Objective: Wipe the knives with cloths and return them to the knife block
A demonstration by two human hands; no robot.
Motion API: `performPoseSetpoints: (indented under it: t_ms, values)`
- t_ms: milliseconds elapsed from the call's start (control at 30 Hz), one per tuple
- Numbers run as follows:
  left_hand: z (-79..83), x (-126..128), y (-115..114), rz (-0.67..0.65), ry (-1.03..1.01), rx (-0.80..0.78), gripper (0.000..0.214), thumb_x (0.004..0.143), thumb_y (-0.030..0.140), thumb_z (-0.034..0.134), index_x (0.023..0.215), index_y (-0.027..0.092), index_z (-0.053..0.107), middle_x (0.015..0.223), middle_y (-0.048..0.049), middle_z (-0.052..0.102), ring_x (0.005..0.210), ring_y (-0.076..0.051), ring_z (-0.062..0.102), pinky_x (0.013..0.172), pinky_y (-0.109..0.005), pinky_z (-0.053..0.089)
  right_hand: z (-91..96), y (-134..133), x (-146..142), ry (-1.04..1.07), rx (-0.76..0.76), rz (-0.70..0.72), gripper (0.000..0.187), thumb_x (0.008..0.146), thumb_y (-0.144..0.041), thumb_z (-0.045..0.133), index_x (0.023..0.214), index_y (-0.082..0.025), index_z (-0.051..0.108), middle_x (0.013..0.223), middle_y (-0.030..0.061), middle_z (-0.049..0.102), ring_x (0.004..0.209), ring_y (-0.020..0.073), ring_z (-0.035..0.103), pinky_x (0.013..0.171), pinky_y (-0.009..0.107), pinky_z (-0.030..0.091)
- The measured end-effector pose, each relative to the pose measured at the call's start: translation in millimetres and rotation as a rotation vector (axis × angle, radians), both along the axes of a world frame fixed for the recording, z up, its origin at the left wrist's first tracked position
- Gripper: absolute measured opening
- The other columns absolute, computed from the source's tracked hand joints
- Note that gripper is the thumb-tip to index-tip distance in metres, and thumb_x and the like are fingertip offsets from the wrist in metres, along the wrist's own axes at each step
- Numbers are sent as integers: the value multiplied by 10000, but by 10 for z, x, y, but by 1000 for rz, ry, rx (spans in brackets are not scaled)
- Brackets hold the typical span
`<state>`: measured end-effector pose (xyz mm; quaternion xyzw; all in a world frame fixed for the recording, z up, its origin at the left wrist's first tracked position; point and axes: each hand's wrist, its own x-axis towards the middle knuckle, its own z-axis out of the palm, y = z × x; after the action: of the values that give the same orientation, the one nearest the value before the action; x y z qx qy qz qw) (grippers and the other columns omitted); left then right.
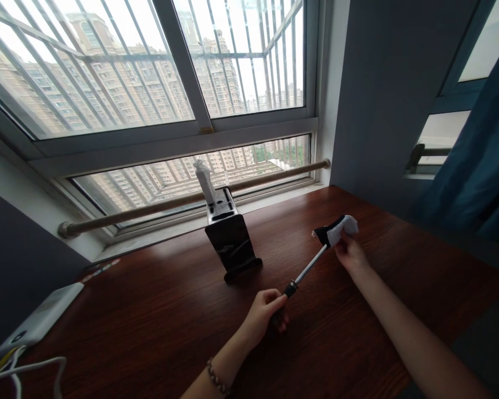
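Observation:
My left hand is closed around the black handle of a stick with a thin silver rod, possibly a selfie stick. The rod slants up and to the right, above the table. At its far end is a dark, flat head. A crumpled white tissue lies over the right part of this head and covers some of it. My right hand pinches the tissue against the head from the right and below. The fingertips behind the head are partly hidden.
A black phone or tablet stand stands on the brown wooden table. Behind it, a tissue box has a tissue sticking up. A white device and white cables lie at the left edge. A window with a rail borders the back.

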<state>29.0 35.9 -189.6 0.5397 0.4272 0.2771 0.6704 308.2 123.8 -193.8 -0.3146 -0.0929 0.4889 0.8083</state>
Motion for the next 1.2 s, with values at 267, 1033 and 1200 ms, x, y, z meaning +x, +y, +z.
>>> performPoseSetpoints:
  t_ms: [267,1033,1200]
  values:
    - [-6,-43,-32,145,351,606,220,770,359,535,694,158,488,565,14,498,490,-89,450,481,-214,345,-30,20,-8,11,-38,-15,89,716,-122,649,728,-191,595,703,-33,643,642,89,610,580,153,545]
    - [-32,-62,31,194,251,477,277,775,409,535,702,150,470,559,26,475,472,-83,443,440,-194,341,-33,-353,-775,-170,59,540,311,619,-233,754,901,-151,653,914,39,663,860,164,618,812,268,485]
    - [42,-36,-67,224,447,771,184,800,325,506,736,153,521,628,0,528,570,-110,478,544,-218,339,-34,-536,-986,-290,153,759,304,647,-239,738,923,-151,649,887,51,666,840,164,618,794,264,462]
